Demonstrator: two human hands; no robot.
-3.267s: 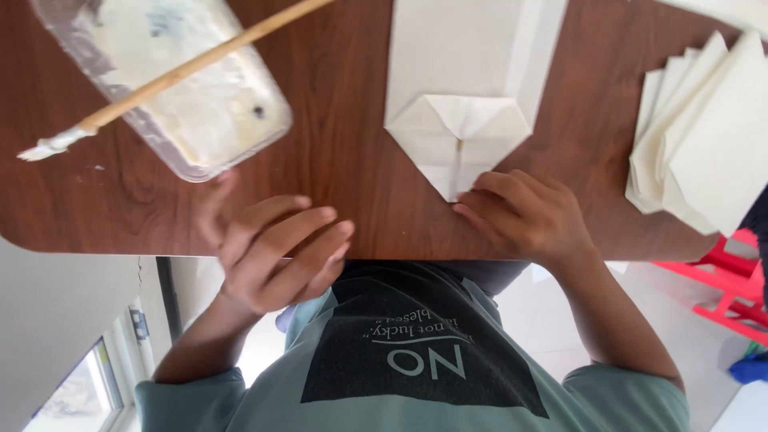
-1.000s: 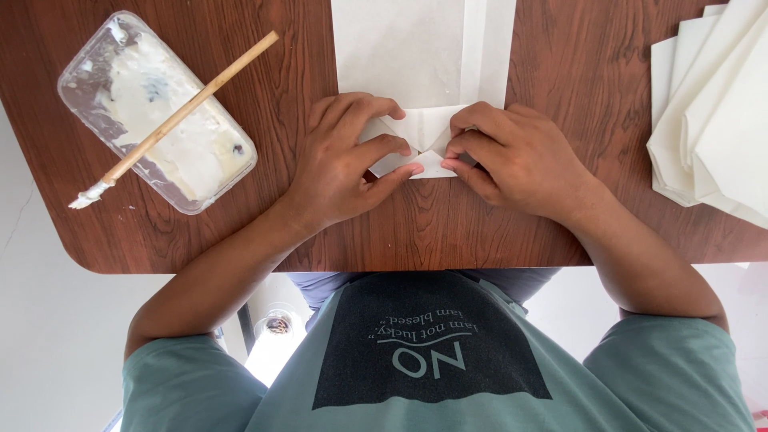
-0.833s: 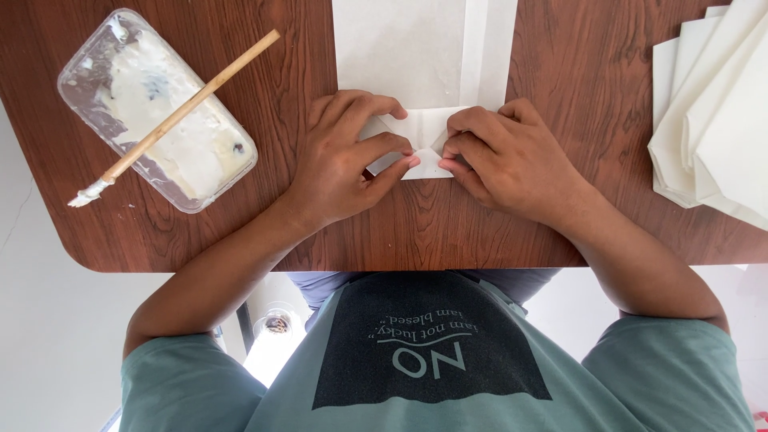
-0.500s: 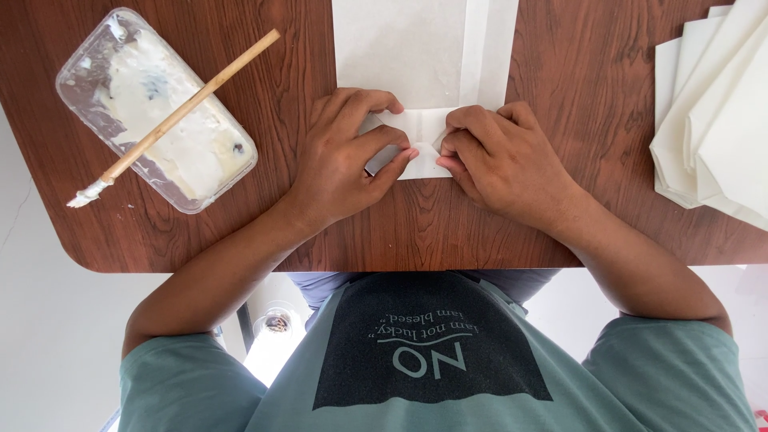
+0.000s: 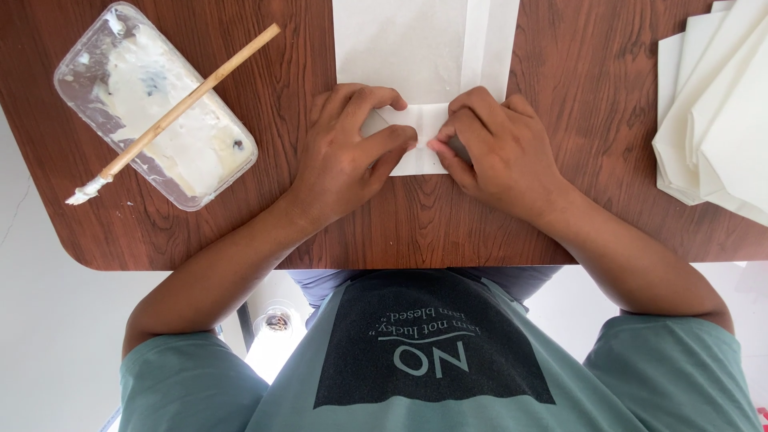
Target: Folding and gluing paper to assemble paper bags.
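Note:
A white sheet of paper (image 5: 400,48) lies on the brown wooden table (image 5: 592,88), running off the top of the view. Its near end is folded up into a small flat flap (image 5: 422,122). My left hand (image 5: 348,160) lies over the flap's left part, its fingers curled onto the fold. My right hand (image 5: 500,156) holds the flap's right part, fingertips pressed down on the crease. The two hands almost meet at the flap's middle, and they hide its corners.
A clear plastic tray (image 5: 88,72) smeared with white paste sits at the left, a wooden brush (image 5: 192,92) lying across it. A stack of folded white paper pieces (image 5: 720,104) lies at the right edge. The table's rounded near edge (image 5: 240,264) runs just before my chest.
Three seconds ago my hands rested near the table edge and the paper's end showed a pointed fold. Both hands now press it as a flat flap, slightly further apart than a second ago.

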